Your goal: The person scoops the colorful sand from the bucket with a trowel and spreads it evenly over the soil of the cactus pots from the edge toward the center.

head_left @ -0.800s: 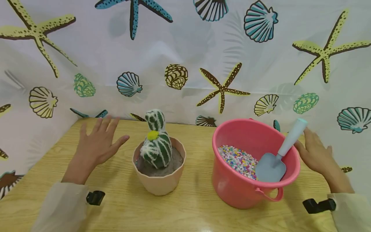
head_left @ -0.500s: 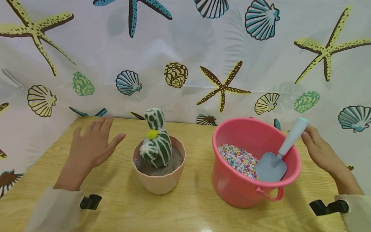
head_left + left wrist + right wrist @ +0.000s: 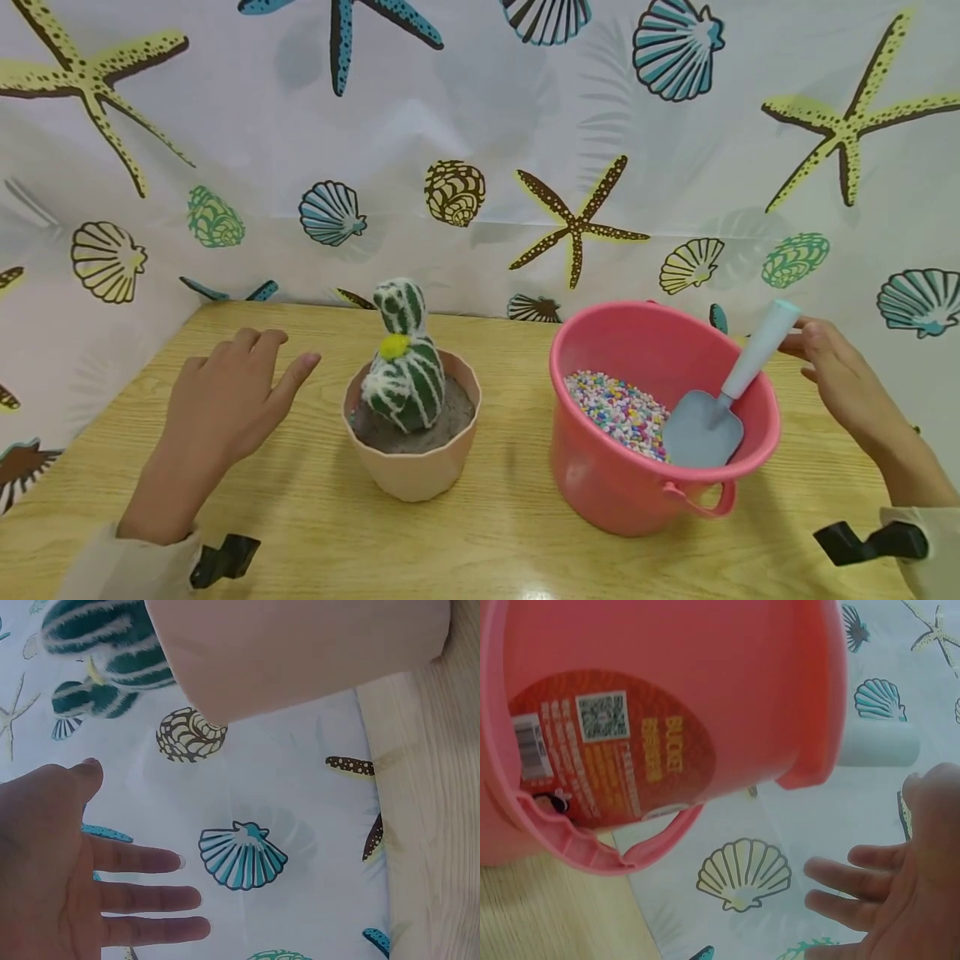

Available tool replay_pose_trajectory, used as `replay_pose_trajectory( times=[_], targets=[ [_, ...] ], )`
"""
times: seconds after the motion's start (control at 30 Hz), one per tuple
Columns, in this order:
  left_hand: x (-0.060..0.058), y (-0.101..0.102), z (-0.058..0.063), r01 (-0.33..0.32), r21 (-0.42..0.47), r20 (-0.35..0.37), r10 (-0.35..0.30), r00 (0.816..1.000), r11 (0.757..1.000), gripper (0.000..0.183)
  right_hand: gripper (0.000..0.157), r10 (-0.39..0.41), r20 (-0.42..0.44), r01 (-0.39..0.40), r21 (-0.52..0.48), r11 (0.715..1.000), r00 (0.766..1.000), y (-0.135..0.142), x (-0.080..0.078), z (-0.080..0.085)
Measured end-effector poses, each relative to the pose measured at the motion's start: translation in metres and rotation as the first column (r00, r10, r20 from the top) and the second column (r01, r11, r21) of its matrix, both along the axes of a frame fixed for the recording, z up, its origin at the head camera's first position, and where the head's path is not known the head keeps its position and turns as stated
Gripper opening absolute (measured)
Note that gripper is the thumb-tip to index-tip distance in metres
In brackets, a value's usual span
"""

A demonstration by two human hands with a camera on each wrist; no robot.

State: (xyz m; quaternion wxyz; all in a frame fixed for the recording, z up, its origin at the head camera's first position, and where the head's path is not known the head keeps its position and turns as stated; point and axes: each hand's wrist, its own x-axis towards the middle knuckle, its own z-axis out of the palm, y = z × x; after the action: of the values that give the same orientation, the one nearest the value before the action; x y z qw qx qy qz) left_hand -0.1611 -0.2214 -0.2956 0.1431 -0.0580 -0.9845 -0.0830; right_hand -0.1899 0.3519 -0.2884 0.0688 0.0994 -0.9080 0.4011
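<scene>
My left hand hovers over the left of the table, loosely bent and holding nothing; its fingers are extended in the left wrist view. To its right is a peach pot with grey filling and a green-and-white fuzzy cactus bearing a yellow flower. A blue-grey trowel leans in a pink bucket among multicoloured pellets. My right hand is just beside the trowel's handle, fingertips partly hidden behind it. The right wrist view shows that hand apart from the bucket, fingers relaxed.
The wood-grain table ends at a white cloth printed with starfish and shells, which rises behind and at both sides. The bucket's looped handle hangs at its front right. A label covers part of the bucket's side.
My left hand has drawn back toward me, its fingers bending from spread to loosely curved. My right hand has shifted right, away from the bucket's rim. The pot, bucket and trowel stay put.
</scene>
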Motion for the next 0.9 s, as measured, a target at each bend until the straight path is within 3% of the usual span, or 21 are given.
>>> replay_pose_trajectory(
  times=[0.17, 0.43, 0.67, 0.9],
  targets=[
    [0.012, 0.006, 0.003, 0.020, 0.017, -0.047, -0.019, 0.999, 1.000, 0.059, 0.053, -0.004, -0.034, 0.003, -0.010, 1.000, 0.999, -0.006, 0.002, 0.002],
    [0.028, 0.016, 0.004, 0.026, 0.038, -0.057, -0.024, 0.998, 0.999, 0.047, 0.049, -0.011, -0.063, 0.011, -0.005, 1.000, 0.998, -0.014, 0.004, 0.008],
    [0.041, 0.034, -0.001, 0.102, 0.058, -0.093, -0.097, 0.991, 0.993, 0.036, 0.043, -0.009, -0.076, 0.012, 0.028, 1.000, 0.997, -0.022, 0.007, 0.014],
    [0.056, 0.055, 0.002, 0.202, 0.051, -0.054, -0.199, 0.978, 0.978, 0.030, 0.030, 0.029, -0.066, -0.028, 0.018, 0.999, 0.997, -0.029, 0.012, 0.017]
  ],
)
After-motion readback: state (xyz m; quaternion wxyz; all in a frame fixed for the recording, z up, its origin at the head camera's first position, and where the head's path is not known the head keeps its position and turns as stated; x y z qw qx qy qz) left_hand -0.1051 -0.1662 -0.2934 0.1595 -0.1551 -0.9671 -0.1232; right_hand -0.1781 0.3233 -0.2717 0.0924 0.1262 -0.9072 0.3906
